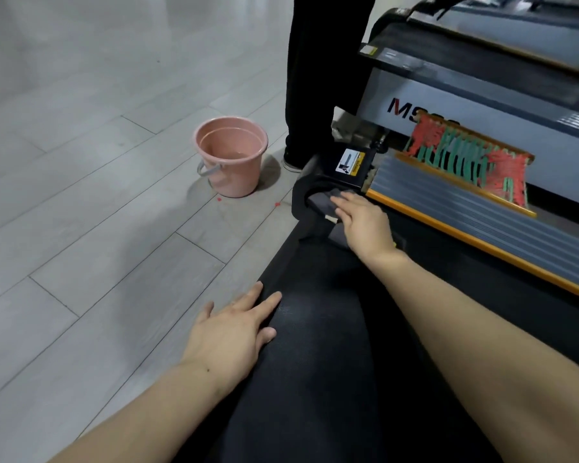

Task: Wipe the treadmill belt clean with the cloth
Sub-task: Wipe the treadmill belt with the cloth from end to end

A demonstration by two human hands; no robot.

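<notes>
We see the black treadmill belt point(331, 345) running from bottom centre up toward the machine's end, w/ its left edge meeting the grey plank floor point(81, 228), which lies wide and bare on that side. On the belt's right runs a ribbed grey side rail point(465, 208) trimmed in orange, w/ the grey machine body point(482, 95) above it, so that side is closed in. At the belt's far end a black end cap point(315, 182) carries a yellow and white sticker. The left hand point(229, 332) lies flat at the belt's left edge, fingers straight and spread, tips on the belt, holding nothing. The right hand point(365, 222) reaches to the far end w/ fingers straight, pressing on a dark grey cloth point(325, 202) bunched against the end cap; a small pale tag shows at the cloth's edge. A pink bucket point(231, 155) w/ a grey handle stands on the floor left of the end cap, some water in it. Just beside it stands another person's leg point(315, 78) in dark trousers. A red and green woven piece point(465, 155) rests on the rail against the body.
</notes>
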